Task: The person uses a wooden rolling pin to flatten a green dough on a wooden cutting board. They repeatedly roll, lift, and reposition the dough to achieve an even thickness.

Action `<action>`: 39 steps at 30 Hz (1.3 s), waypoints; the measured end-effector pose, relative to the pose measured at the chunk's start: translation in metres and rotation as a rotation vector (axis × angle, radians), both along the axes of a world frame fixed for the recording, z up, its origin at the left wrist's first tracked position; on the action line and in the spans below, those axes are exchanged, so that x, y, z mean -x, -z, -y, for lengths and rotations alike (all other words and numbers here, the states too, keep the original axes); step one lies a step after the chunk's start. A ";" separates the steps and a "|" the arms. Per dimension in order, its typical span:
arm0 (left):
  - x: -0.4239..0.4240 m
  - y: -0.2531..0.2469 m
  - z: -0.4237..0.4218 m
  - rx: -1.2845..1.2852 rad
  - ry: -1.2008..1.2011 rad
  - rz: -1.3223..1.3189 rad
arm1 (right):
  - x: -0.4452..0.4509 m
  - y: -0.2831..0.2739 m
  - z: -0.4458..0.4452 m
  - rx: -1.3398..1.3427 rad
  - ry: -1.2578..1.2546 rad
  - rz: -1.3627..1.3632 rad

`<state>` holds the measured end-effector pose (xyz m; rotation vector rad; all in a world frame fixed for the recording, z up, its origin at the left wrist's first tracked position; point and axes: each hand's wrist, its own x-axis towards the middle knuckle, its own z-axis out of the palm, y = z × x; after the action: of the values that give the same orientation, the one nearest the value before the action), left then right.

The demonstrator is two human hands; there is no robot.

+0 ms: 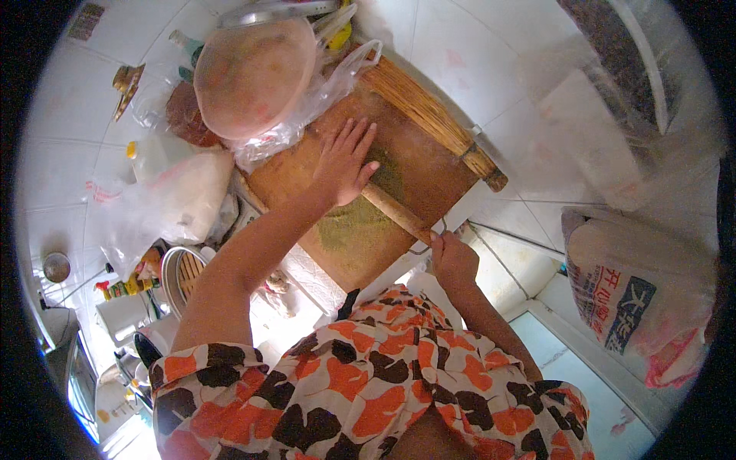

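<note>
A wooden rolling pin (397,211) lies slantwise over a brown wooden board (425,167). At the pin's lower right end my right hand (455,260) is closed around it. My left hand (346,164) rests with its fingers spread at the pin's upper left end, palm down; how much of the pin lies beneath it is hidden. Greenish-brown ground material (351,230) is spread thinly on the board on both sides of the pin. A wire handle or hook (444,225) shows beside my right hand at the board's edge.
A bound straw brush (425,103) lies along the board's upper right edge. A pinkish round container (256,77) and a clear plastic bag (322,103) stand at its upper left. A filled plastic bag (190,195) lies at the left; another printed bag (638,293) hangs at the right.
</note>
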<state>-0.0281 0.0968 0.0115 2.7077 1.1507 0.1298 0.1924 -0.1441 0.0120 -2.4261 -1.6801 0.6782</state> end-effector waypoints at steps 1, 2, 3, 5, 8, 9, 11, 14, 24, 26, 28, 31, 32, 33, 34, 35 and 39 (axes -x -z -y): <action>0.006 0.002 0.005 -0.016 0.007 -0.014 | 0.000 -0.004 -0.001 -0.008 -0.019 0.021; 0.005 0.005 0.008 -0.006 -0.028 -0.016 | -0.001 -0.006 -0.002 -0.015 -0.035 0.042; -0.003 0.003 0.004 -0.010 -0.061 -0.013 | -0.007 -0.001 -0.008 -0.027 -0.013 0.079; -0.029 0.002 -0.011 -0.039 -0.156 0.053 | -0.031 0.016 -0.024 -0.050 0.034 0.155; -0.070 0.012 -0.053 -0.101 -0.316 0.196 | -0.045 -0.006 -0.061 -0.219 0.102 0.271; -0.080 0.015 -0.063 -0.109 -0.343 0.230 | -0.047 -0.015 -0.066 -0.260 0.109 0.218; -0.082 0.017 -0.060 -0.110 -0.343 0.228 | -0.052 -0.007 -0.067 -0.213 0.110 0.248; -0.062 0.014 -0.047 -0.104 -0.208 0.151 | -0.028 -0.013 -0.046 -0.026 -0.019 0.188; -0.027 0.010 -0.024 -0.087 -0.072 0.033 | 0.005 0.004 -0.015 -0.036 0.153 0.113; -0.059 0.013 -0.043 -0.123 -0.190 0.129 | -0.014 -0.004 -0.040 -0.079 0.202 0.242; -0.078 0.016 -0.057 -0.146 -0.282 0.186 | -0.031 -0.009 -0.055 -0.074 0.216 0.246; -0.063 0.017 -0.045 -0.141 -0.185 0.167 | -0.023 0.001 -0.043 -0.021 0.151 0.215; -0.049 0.013 -0.036 -0.137 -0.112 0.101 | -0.014 0.002 -0.033 0.013 0.118 0.201; -0.037 -0.002 -0.023 -0.128 -0.032 0.041 | -0.004 -0.002 -0.020 0.009 0.129 0.176; -0.021 -0.011 -0.012 -0.126 0.037 -0.025 | 0.012 -0.007 -0.008 -0.002 0.128 0.145; -0.004 -0.008 -0.007 -0.098 0.056 -0.008 | 0.022 -0.011 -0.003 -0.018 0.117 0.112; 0.009 0.010 -0.005 -0.078 0.027 0.020 | 0.022 -0.012 -0.008 -0.014 0.103 0.105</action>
<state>-0.0372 0.1023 0.0013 2.7819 1.1260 0.2014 0.1704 -0.1357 0.0237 -2.5593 -1.5758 0.5319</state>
